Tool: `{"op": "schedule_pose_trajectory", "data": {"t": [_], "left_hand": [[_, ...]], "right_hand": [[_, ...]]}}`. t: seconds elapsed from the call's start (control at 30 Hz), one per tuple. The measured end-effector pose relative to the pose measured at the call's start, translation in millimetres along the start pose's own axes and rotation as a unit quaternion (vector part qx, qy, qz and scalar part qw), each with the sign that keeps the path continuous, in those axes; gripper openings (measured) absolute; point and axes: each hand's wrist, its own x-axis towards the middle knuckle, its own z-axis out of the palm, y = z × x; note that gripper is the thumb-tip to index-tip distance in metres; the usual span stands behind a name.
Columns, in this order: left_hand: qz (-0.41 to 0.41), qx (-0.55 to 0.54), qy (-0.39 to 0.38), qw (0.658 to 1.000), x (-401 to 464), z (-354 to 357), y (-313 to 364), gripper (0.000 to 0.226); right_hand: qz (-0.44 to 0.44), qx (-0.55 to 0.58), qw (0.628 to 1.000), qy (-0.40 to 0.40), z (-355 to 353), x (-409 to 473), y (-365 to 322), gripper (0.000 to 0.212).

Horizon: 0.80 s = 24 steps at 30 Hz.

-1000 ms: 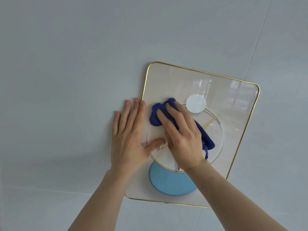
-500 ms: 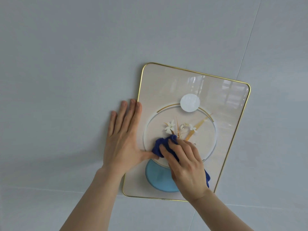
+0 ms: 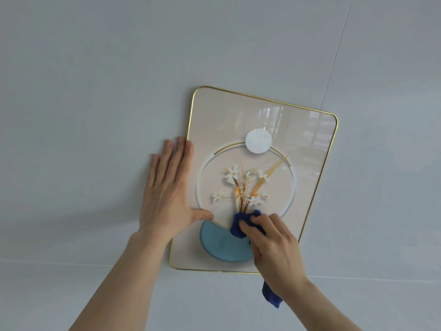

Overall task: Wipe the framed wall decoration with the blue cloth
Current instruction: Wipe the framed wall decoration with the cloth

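Blue cloth (image 3: 238, 225), clenched in right hand (image 3: 276, 252), lower on frame (image 3: 331, 149) than before.

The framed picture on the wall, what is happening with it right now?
A person is wiping the framed wall decoration with a blue cloth. The right hand presses the bunched cloth on the lower part of the glass, at the top edge of the painted blue bowl, with one end of the cloth hanging below the wrist. The left hand lies flat, partly on the wall, with its thumb over the frame's left edge.
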Motion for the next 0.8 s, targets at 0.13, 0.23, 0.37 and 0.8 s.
{"op": "schedule_pose_trajectory", "data": {"t": [0.13,0.23,0.37,0.8], "left_hand": [[-0.009,-0.01,0.003,1.0,0,-2,2,0.171],[-0.011,-0.007,0.0,1.0,0,-3,3,0.171],[-0.011,-0.004,0.003,1.0,-1,-4,3,0.171],[-0.01,-0.022,0.015,1.0,0,3,-3,0.171]], "right_hand": [[0.124,0.116,0.981,0.095,-21,19,6,0.034],[0.178,0.179,0.958,0.139,-34,40,7,0.033],[0.135,0.176,0.957,0.188,-45,90,0,0.031],[-0.062,0.015,0.985,0.16,-16,151,-41,0.047]]}}
